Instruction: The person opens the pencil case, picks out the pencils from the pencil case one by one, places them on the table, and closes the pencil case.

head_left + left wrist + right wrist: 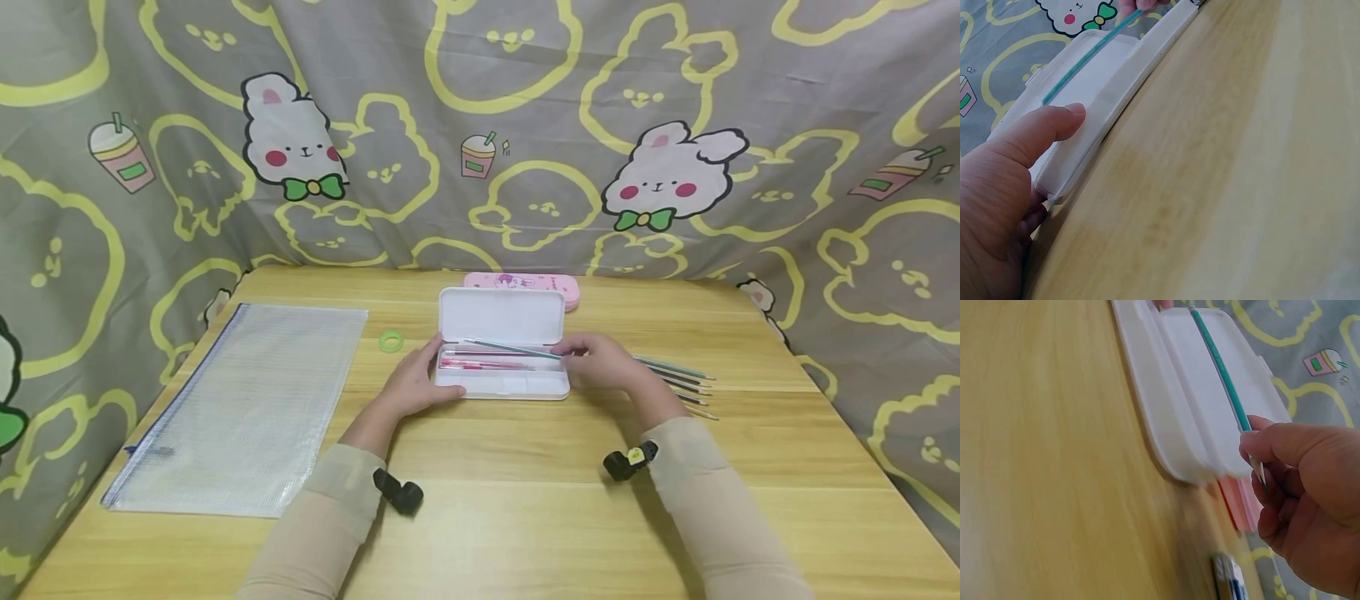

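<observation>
A white pencil case (501, 383) lies with its lid (501, 315) raised, and red pencils (480, 365) rest in its tray. My left hand (411, 382) grips the case's left end, thumb on the front rim and fingers round the far side. Between thumb and fingertips, my right hand (600, 362) pinches a teal pencil (1225, 378) near its sharpened point. That pencil slants over the case, its other end toward the left hand.
Behind the lid stands a pink pencil case (572, 292). Several pencils (678, 375) lie right of the right hand. A green tape ring (391, 341) sits left of the case, and a clear mesh zip pouch (247, 408) covers the table's left side. A patterned curtain (390, 100) surrounds the table.
</observation>
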`<move>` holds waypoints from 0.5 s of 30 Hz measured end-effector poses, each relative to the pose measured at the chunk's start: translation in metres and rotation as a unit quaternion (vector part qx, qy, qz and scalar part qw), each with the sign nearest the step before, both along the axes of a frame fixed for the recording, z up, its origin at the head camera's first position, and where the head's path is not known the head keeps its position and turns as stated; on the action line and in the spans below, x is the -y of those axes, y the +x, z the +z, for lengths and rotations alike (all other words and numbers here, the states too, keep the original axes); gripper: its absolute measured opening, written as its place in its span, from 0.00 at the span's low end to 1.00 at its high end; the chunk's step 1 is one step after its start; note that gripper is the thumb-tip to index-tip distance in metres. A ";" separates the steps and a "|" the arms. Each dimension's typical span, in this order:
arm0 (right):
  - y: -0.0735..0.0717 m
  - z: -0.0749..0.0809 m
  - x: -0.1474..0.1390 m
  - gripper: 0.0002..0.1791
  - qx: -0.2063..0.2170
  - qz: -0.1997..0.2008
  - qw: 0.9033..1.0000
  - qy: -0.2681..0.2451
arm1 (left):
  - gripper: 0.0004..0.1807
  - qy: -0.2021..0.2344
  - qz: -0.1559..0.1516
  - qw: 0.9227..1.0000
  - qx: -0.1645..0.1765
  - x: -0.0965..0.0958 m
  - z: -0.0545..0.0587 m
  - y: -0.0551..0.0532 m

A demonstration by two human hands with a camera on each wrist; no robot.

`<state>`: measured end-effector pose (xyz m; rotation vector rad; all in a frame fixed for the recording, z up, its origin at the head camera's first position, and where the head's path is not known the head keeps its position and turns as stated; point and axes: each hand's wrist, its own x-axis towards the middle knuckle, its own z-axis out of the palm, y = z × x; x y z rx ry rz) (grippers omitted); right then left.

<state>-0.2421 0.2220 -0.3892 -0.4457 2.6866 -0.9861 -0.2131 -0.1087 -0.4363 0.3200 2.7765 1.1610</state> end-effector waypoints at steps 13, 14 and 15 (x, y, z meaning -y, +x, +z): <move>0.033 0.003 -0.067 0.15 -0.042 -0.038 0.998 0.004 | 0.62 -0.004 0.002 1.000 0.007 -0.001 0.000 0.001; 0.037 0.003 -0.073 0.15 -0.043 -0.041 0.998 0.007 | 0.62 -0.004 0.002 1.000 0.007 -0.001 0.000 0.001; 0.040 0.003 -0.078 0.16 -0.039 -0.049 0.998 0.007 | 0.62 -0.004 0.003 1.000 0.008 -0.001 0.000 0.001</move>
